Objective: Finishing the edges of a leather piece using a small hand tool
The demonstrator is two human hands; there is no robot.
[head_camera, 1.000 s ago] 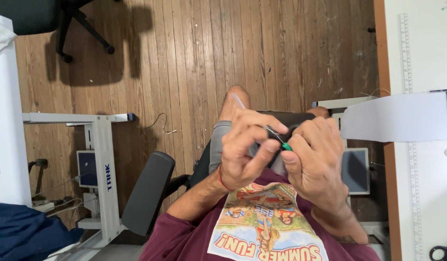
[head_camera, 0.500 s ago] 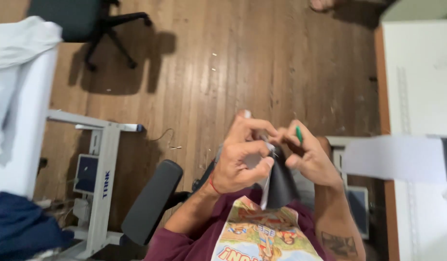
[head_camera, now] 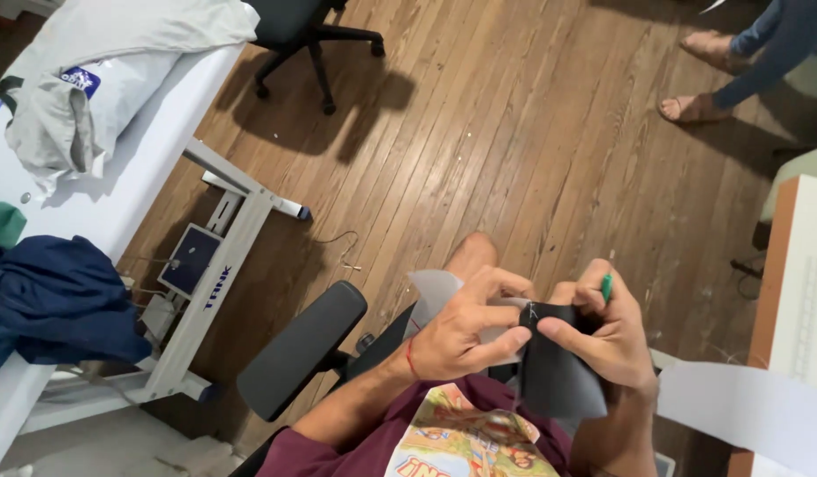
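My left hand (head_camera: 468, 325) and my right hand (head_camera: 604, 334) pinch the top edge of a dark piece of fabric (head_camera: 554, 375) that hangs down in front of my chest. White stitch marks show where the fingertips meet. A small green tool (head_camera: 606, 286), a pen or marker, is tucked between the fingers of my right hand. A pale grey fabric piece (head_camera: 430, 291) shows behind my left hand. I sit in a chair, and its black armrest (head_camera: 300, 347) is to the left of my arm.
A white table (head_camera: 117, 190) at the left carries a grey garment (head_camera: 90, 79) and blue cloth (head_camera: 55, 300). A black office chair (head_camera: 307, 35) stands at the top. Another person's feet (head_camera: 700, 75) are at upper right. A white sheet (head_camera: 748, 411) and table edge (head_camera: 766, 300) lie at the right.
The view has swung left and up across the wooden floor. My hands have shifted along the dark fabric's edge and still pinch it, the green tool still in my right fingers.
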